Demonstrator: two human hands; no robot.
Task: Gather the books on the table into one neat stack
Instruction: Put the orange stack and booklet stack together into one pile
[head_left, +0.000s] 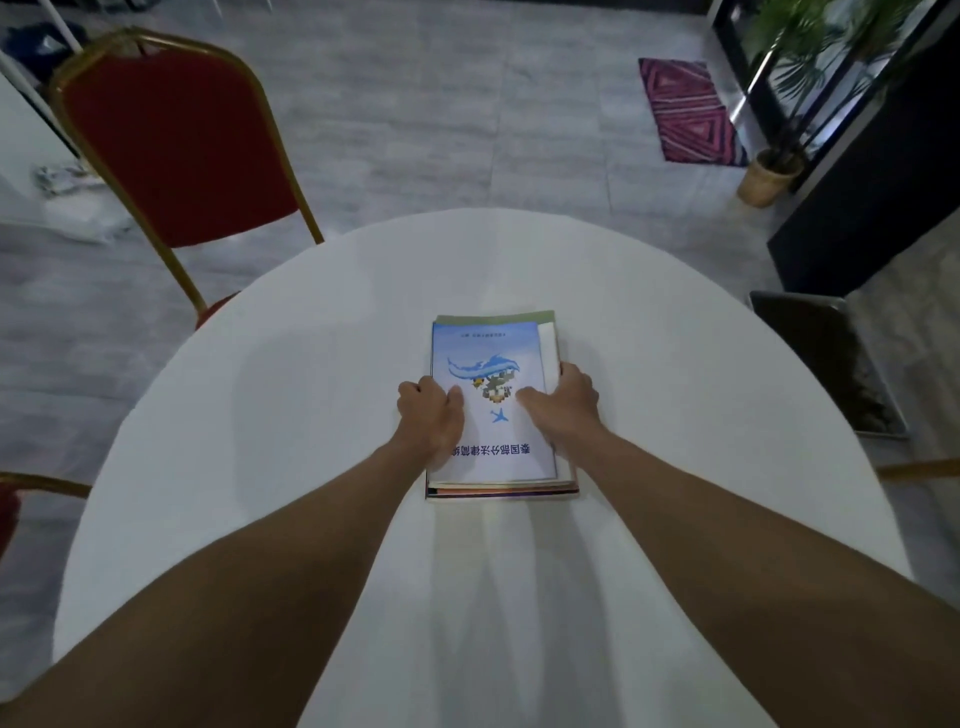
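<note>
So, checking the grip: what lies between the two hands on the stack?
Head view: only the top book's blue-and-white cover lies between the left hand and right hand.

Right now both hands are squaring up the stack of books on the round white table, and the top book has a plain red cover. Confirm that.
Not quite. The head view shows the top book has a pale blue and white cover with a picture and printed characters, not plain red. The rest holds: the left hand and right hand grip the stack on the round white table.

You see the top book (491, 395) lying upside down to you. Its cover title reads roughly 泰国部分法律, its end hidden; the small line is illegible.
</note>
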